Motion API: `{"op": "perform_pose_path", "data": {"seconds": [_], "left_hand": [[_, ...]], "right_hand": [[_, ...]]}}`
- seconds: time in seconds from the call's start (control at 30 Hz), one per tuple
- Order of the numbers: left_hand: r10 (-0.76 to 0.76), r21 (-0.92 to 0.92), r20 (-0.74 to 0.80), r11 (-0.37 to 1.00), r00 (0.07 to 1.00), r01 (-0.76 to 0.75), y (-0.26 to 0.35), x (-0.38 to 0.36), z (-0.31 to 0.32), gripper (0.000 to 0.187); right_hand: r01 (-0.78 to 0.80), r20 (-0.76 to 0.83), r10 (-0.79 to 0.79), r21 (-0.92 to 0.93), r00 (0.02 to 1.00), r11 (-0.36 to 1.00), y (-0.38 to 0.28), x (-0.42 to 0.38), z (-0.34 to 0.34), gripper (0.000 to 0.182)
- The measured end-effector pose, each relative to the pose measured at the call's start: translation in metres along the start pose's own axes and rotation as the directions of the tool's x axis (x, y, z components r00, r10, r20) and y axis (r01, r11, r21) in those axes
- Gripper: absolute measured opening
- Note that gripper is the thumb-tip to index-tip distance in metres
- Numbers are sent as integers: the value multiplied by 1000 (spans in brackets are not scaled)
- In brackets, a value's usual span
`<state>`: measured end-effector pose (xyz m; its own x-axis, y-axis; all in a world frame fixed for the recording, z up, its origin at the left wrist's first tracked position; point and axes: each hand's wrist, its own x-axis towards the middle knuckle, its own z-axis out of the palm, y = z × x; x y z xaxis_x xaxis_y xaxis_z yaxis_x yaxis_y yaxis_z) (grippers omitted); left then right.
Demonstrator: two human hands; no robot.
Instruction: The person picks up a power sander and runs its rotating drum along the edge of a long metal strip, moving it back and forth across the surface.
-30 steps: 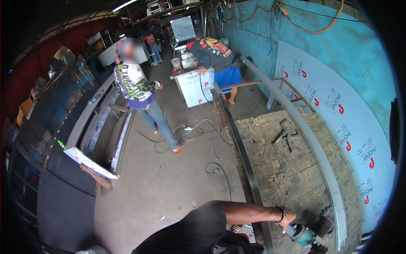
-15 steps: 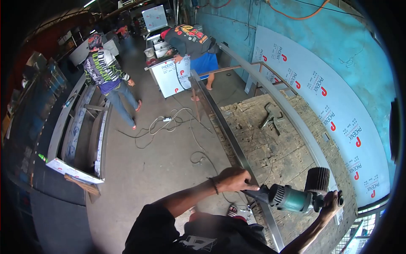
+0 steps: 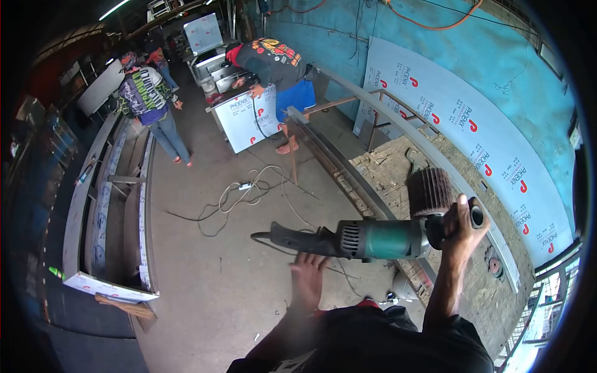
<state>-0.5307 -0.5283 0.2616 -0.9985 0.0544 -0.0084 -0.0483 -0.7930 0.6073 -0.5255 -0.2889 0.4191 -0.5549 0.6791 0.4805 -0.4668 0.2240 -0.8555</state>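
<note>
A green and black power tool (image 3: 388, 239) with a ridged brown drum (image 3: 430, 191) is held up over the near edge of the wooden worktable (image 3: 485, 273). My right hand (image 3: 463, 227) is wrapped round its front handle. Below the black rear grip (image 3: 298, 239) is my left hand (image 3: 308, 273), blurred, with its fingers spread and not closed round the grip. Long metal bars (image 3: 348, 168) run along the table, partly hidden behind the tool. Small round discs (image 3: 495, 266) lie on the table at the right.
One person (image 3: 273, 68) bends over a metal cabinet (image 3: 245, 118); another person (image 3: 146, 99) stands by a long metal frame (image 3: 109, 205) on the left. Cables (image 3: 245, 186) lie on the floor. Large printed sheets (image 3: 460, 130) lean against the blue wall.
The tool has been raised and now lies nearly level, its drum higher. My left hand has come off the rear grip and opened. The person at left has moved farther away.
</note>
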Motion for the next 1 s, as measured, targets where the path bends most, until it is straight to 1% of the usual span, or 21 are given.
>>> {"op": "perform_pose_path", "data": {"seconds": [0.03, 0.07, 0.1, 0.13, 0.17, 0.23, 0.27, 0.3, 0.37, 0.4, 0.47, 0.5, 0.57, 0.6, 0.63, 0.73, 0.83, 0.9, 0.97, 1.0], "left_hand": [[55, -276, -138, 957, 989, -91, 10, 11, 2, 66], [50, -278, -138, 957, 989, -87, 28, 19, 10, 66], [38, -319, -141, 944, 989, -82, 51, 25, 20, 61], [29, -356, -144, 931, 989, -79, 70, 30, 21, 56], [35, -356, -147, 931, 988, -86, 81, 36, 10, 56], [156, -205, -118, 962, 981, -178, 103, 52, -15, 51], [150, -177, -179, 967, 972, -182, 121, 54, -17, 47], [147, -172, -175, 969, 974, -177, 139, 57, -19, 47], [305, -12, -123, 951, 944, -309, 172, 63, -22, 40], [309, -8, -122, 950, 943, -313, 187, 64, -17, 40], [350, 65, -160, 937, 923, -344, 218, 61, -1, 38], [354, 73, -157, 935, 922, -347, 228, 60, 5, 38], [422, 113, -162, 906, 892, -408, 245, 62, 18, 36], [431, 124, -141, 901, 891, -416, 252, 64, 22, 36], [442, 135, -120, 895, 889, -426, 258, 66, 25, 35], [453, 186, -132, 885, 882, -427, 267, 75, 31, 36], [469, 226, -152, 873, 870, -432, 257, 97, 34, 36], [449, 241, -197, 884, 872, -401, 247, 117, 31, 36], [432, 281, -174, 883, 885, -376, 239, 138, 30, 39], [403, 287, -174, 894, 898, -345, 233, 151, 32, 39]], "right_hand": [[-21, 17, 21, 9, 1000, 1000, -3, -9, 17, 35], [-30, 39, 28, 38, 999, 999, -5, -17, 33, 35], [-35, 66, 30, 73, 997, 997, -6, -22, 49, 35], [-65, 86, 56, 109, 995, 992, -6, -27, 62, 36], [-87, 114, 70, 151, 991, 985, -7, -32, 74, 35], [-153, 158, 120, 216, 980, 964, -7, -41, 96, 36], [-186, 190, 140, 246, 972, 951, -7, -45, 103, 37], [-176, 204, 120, 282, 972, 943, -4, -48, 113, 37], [-209, 238, 131, 341, 962, 917, -3, -54, 133, 34], [-234, 259, 138, 386, 956, 892, -5, -56, 141, 36], [-280, 279, 166, 446, 946, 850, -7, -61, 156, 37], [-297, 289, 172, 475, 942, 828, -7, -62, 161, 36], [-331, 293, 199, 523, 935, 785, -5, -63, 171, 36], [-330, 303, 187, 541, 934, 773, -5, -63, 176, 37], [-345, 315, 193, 550, 929, 760, -2, -61, 181, 37], [-384, 339, 218, 570, 915, 726, 9, -56, 193, 37], [-420, 363, 240, 583, 900, 695, 31, -43, 202, 37], [-468, 373, 297, 556, 879, 687, 48, -32, 207, 36], [-454, 342, 302, 591, 890, 667, 65, -21, 212, 35], [-472, 332, 336, 585, 881, 659, 73, -13, 212, 34]]}}
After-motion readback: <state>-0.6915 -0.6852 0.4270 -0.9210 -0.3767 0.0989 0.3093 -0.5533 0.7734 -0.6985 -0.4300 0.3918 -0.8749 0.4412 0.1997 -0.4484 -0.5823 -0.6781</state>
